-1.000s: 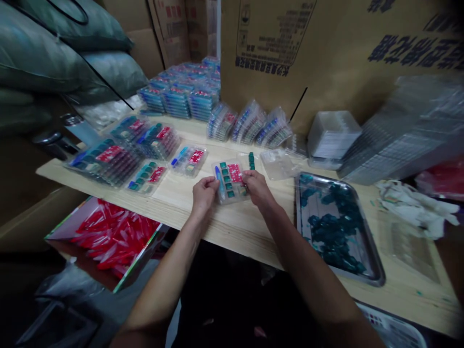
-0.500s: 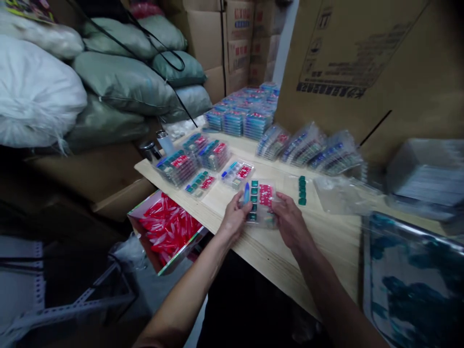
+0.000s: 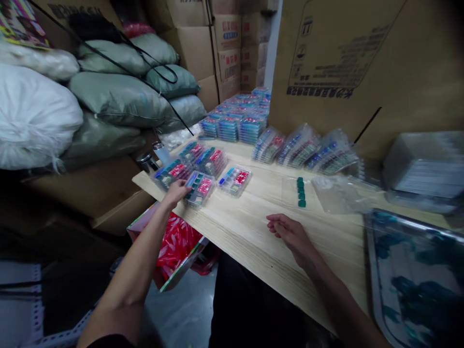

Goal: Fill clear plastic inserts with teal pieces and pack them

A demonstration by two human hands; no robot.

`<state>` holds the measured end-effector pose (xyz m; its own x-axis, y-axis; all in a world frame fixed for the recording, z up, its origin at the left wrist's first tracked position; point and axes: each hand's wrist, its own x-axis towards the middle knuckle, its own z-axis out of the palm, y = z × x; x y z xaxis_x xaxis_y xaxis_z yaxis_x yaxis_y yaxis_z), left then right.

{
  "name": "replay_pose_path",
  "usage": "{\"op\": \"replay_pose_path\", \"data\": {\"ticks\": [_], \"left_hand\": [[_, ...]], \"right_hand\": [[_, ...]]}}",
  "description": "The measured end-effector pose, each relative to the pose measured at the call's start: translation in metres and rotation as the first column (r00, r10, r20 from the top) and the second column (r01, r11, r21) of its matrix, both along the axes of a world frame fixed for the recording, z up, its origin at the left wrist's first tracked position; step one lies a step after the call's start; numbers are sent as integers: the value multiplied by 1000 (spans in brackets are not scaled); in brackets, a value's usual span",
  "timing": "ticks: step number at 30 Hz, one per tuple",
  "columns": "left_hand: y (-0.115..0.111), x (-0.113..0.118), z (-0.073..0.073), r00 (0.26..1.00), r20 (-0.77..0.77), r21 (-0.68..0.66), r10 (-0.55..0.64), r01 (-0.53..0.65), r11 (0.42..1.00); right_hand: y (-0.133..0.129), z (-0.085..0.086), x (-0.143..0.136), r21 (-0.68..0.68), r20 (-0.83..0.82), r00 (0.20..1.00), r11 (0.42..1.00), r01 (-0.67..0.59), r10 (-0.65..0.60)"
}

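Note:
My left hand [image 3: 177,192] grips the left edge of a clear plastic case [image 3: 199,187] at the table's left front. Inside the case are dark green square pieces, a blue pen-like piece and a red patterned block. Directly right of it lies a similar case [image 3: 235,181]. Stacks of filled cases [image 3: 212,162] stand just behind my left hand. My right hand [image 3: 288,232] hovers over the bare wood, fingers loosely curled and slightly apart, with nothing visible in it. Beyond it is a row of green pieces [image 3: 301,192] on a clear sheet.
Fanned stacks of cases [image 3: 299,145] and more stacks [image 3: 232,125] line the back. At right are a clear plastic bag [image 3: 337,193] and a tray [image 3: 427,270] of green pieces. A box of red pieces [image 3: 177,244] sits below the left edge. A large carton [image 3: 337,63] rises behind.
My left hand has carried the case from between both hands leftward to where another case lay. My right hand has let go of it. The view has tilted slightly.

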<state>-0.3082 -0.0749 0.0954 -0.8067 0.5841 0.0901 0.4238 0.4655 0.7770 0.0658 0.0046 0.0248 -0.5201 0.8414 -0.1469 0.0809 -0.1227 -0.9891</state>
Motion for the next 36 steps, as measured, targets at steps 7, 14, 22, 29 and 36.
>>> {"op": "replay_pose_path", "data": {"ticks": [7, 14, 22, 29, 36], "left_hand": [[1, 33, -7, 946, -308, -262, -99, 16, 965], [41, 88, -21, 596, -643, -405, -481, 268, 874], [45, 162, -51, 605, -516, -566, -607, 291, 771], [16, 201, -53, 723, -552, -383, -416, 222, 896], [64, 180, -29, 850, -360, -518, -385, 161, 840]], "right_hand": [[8, 0, 6, 163, 126, 992, 986, -28, 7], [57, 24, 15, 627, 680, 616, 751, -207, -398], [58, 23, 38, 439, 869, 467, 691, -574, -164], [-38, 18, 53, 462, 866, 441, 709, -533, -233], [-57, 22, 31, 436, 849, 503, 751, -496, -160]]}}
